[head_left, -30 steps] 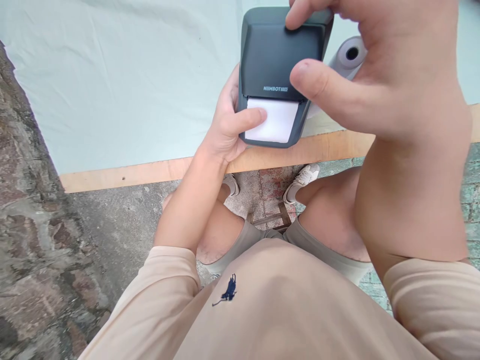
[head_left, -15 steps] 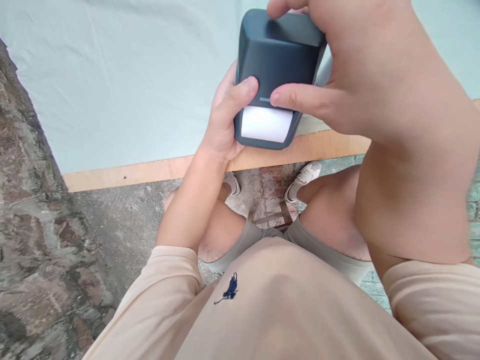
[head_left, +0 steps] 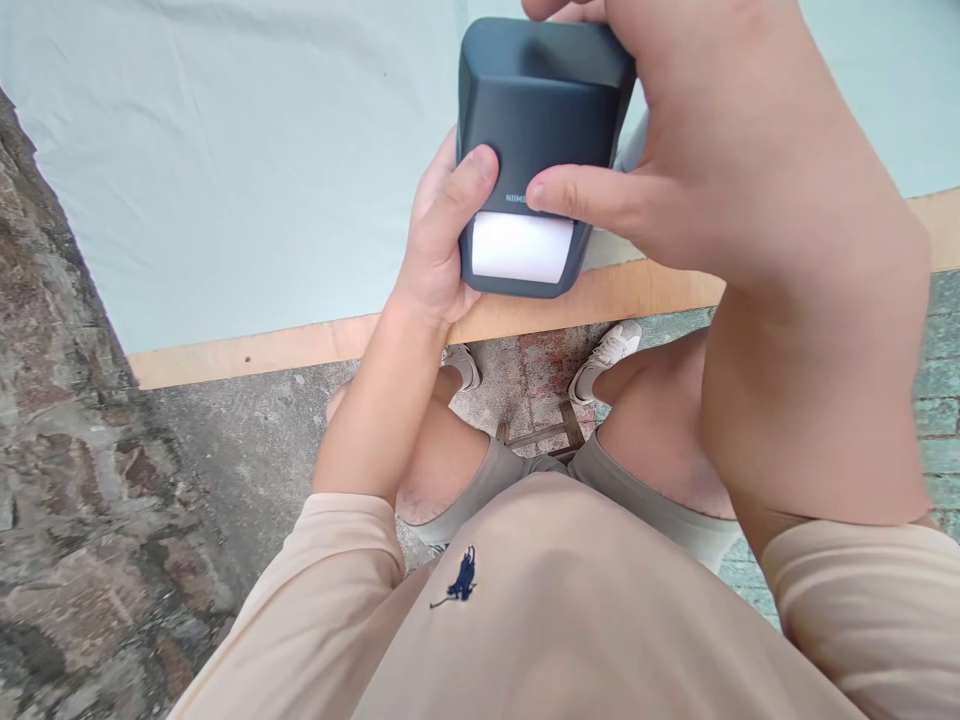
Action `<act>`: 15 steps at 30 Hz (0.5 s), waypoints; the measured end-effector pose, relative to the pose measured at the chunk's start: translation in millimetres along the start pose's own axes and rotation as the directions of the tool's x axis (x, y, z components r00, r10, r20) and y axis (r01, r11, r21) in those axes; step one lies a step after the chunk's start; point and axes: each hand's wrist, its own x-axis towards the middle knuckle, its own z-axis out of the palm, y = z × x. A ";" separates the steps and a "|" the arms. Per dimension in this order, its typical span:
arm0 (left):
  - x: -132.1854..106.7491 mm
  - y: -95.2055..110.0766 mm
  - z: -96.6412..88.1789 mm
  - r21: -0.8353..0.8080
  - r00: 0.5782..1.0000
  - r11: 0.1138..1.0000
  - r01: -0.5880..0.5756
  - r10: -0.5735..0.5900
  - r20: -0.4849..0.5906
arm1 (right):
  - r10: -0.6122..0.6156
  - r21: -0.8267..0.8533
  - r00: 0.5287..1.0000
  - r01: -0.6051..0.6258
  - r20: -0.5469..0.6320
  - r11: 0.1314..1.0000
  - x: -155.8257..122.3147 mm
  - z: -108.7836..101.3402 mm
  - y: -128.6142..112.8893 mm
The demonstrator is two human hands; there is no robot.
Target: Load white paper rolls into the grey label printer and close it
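Shut now, was open | dark grey plastic label printer (head_left: 536, 110) gripped between left hand (head_left: 435, 250) and right hand (head_left: 720, 150) | long axis points away, white paper strip (head_left: 520, 247) by both thumbs

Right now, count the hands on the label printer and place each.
2. The left hand clasps the label printer from the left, thumb on its front. The right hand grips its right side and top, thumb on the front. No other hand shows.
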 end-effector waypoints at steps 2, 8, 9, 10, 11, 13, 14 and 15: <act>-0.5 1.2 3.3 0.048 0.998 0.997 -0.062 0.061 0.023 | 0.011 -0.020 1.000 -0.011 -0.005 1.000 1.1 1.0 0.5; -1.7 -0.1 3.7 0.087 0.997 0.995 -0.046 0.050 -0.050 | 0.005 -0.034 1.000 -0.006 -0.020 0.999 2.4 3.8 1.8; -1.8 -0.8 2.1 0.084 0.997 0.996 -0.018 0.024 -0.073 | 0.000 -0.035 1.000 -0.001 -0.017 0.999 2.0 3.7 2.4; -1.7 -1.4 0.3 0.076 0.995 0.997 0.011 -0.004 -0.098 | -0.010 -0.041 1.000 0.009 -0.017 0.999 1.5 3.6 3.2; -1.5 -1.9 -1.5 0.062 0.991 0.997 0.036 -0.028 -0.129 | -0.030 -0.051 0.999 0.029 -0.019 0.998 1.0 3.4 4.4; -0.1 -2.4 -4.1 0.019 0.982 0.997 0.068 -0.064 -0.180 | -0.097 -0.078 0.995 0.093 -0.040 0.993 -0.2 3.1 7.4; 1.1 -2.5 -4.7 -0.005 0.979 0.997 0.072 -0.071 -0.193 | -0.132 -0.089 0.989 0.127 -0.060 0.988 -0.8 3.0 9.2; 2.6 -2.4 -4.9 -0.028 0.979 0.997 0.067 -0.072 -0.192 | -0.161 -0.097 0.983 0.153 -0.083 0.983 -1.4 3.0 11.1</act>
